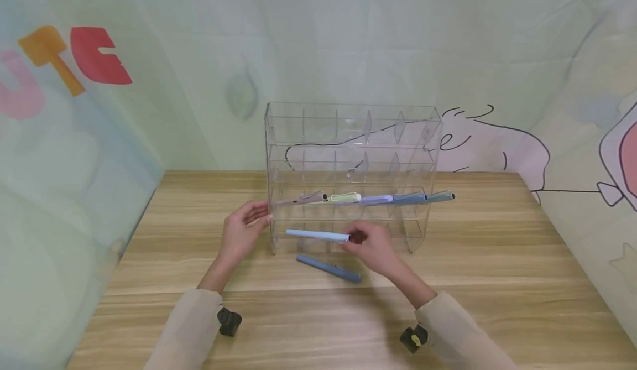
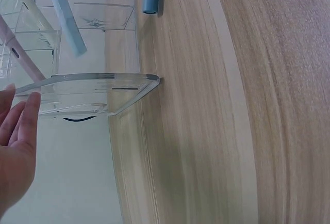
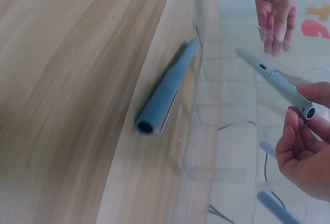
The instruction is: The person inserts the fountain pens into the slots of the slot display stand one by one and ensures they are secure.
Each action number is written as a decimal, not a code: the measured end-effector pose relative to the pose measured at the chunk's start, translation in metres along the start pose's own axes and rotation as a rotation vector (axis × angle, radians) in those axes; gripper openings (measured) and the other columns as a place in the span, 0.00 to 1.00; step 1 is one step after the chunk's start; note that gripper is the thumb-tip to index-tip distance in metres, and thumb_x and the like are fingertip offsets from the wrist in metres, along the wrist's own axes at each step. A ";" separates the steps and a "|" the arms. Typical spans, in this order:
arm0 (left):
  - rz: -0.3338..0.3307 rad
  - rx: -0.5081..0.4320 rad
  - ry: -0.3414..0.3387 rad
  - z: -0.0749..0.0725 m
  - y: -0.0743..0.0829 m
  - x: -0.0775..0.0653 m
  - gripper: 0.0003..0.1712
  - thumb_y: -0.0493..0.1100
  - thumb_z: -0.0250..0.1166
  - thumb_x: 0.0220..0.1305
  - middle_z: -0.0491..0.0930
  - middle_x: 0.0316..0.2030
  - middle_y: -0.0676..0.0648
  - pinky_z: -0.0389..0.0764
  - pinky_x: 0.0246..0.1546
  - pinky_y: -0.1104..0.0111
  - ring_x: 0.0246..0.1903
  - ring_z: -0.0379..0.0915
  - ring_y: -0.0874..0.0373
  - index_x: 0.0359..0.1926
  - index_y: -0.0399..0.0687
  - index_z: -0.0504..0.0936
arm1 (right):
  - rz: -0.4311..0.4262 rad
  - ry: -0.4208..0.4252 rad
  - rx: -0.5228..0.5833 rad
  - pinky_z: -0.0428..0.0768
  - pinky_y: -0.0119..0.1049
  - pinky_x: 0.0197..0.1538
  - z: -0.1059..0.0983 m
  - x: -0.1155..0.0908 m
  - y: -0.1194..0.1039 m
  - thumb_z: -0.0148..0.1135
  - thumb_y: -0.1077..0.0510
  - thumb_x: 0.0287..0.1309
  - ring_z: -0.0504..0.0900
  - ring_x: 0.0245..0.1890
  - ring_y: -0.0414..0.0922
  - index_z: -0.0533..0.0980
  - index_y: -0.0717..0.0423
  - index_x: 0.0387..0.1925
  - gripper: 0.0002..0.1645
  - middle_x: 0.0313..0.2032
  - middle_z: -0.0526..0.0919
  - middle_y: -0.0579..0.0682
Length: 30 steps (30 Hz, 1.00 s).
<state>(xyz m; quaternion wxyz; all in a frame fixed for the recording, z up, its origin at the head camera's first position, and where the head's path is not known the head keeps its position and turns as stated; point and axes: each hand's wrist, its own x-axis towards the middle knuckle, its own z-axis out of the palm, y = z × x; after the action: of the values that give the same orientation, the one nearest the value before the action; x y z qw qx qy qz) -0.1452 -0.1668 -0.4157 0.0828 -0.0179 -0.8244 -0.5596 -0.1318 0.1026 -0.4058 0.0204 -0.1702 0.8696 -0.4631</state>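
My right hand (image 1: pixel 373 248) pinches a light blue pen (image 1: pixel 318 235) by its capped end, in front of the lower part of a clear acrylic rack (image 1: pixel 348 154). In the right wrist view the pen (image 3: pixel 276 82) points away from the thumb and fingers, toward the rack. My left hand (image 1: pixel 244 232) touches the rack's left side panel with its fingertips; the left wrist view shows the fingers (image 2: pixel 30 118) at that panel's edge. A darker blue pen (image 1: pixel 328 269) lies on the table just before the rack.
Several pens lie in a row across one tier of the rack, among them a brownish pen (image 1: pixel 312 197), a pale green pen (image 1: pixel 345 197) and a lavender pen (image 1: pixel 376 199). The rack stands on a wood-grain table (image 1: pixel 473 281), with a printed cloth (image 1: pixel 199 71) behind.
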 end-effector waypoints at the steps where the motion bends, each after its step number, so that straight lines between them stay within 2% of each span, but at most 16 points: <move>1: 0.003 -0.002 0.000 0.000 0.000 0.000 0.15 0.31 0.63 0.57 0.78 0.46 0.36 0.79 0.46 0.72 0.46 0.75 0.48 0.47 0.32 0.75 | -0.007 -0.003 0.005 0.75 0.27 0.24 0.003 0.002 -0.001 0.69 0.66 0.45 0.72 0.23 0.39 0.77 0.61 0.29 0.08 0.23 0.77 0.46; 11: 0.014 0.001 0.005 0.000 -0.001 0.000 0.16 0.32 0.63 0.57 0.78 0.46 0.36 0.78 0.49 0.66 0.46 0.75 0.48 0.47 0.32 0.75 | 0.003 -0.018 0.021 0.73 0.27 0.24 0.025 0.017 -0.012 0.67 0.65 0.47 0.70 0.24 0.39 0.76 0.61 0.30 0.07 0.23 0.75 0.46; 19: 0.023 -0.002 0.000 0.000 -0.002 0.001 0.16 0.32 0.63 0.57 0.78 0.46 0.36 0.79 0.46 0.67 0.46 0.75 0.48 0.47 0.32 0.75 | -0.119 0.015 0.027 0.76 0.27 0.25 0.034 0.021 -0.012 0.68 0.65 0.47 0.72 0.24 0.39 0.77 0.61 0.29 0.08 0.23 0.77 0.47; 30: 0.009 -0.009 0.003 0.000 -0.001 0.000 0.16 0.32 0.63 0.57 0.78 0.46 0.36 0.79 0.47 0.66 0.46 0.75 0.48 0.47 0.32 0.75 | -0.146 0.015 0.045 0.76 0.26 0.25 0.036 0.021 -0.010 0.68 0.64 0.47 0.72 0.24 0.38 0.76 0.61 0.29 0.08 0.23 0.76 0.47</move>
<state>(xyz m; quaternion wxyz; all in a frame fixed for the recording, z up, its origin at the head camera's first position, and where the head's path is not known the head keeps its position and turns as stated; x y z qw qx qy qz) -0.1453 -0.1673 -0.4165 0.0864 -0.0210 -0.8218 -0.5628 -0.1423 0.0621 -0.4158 -0.0162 -0.2289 0.8444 -0.4841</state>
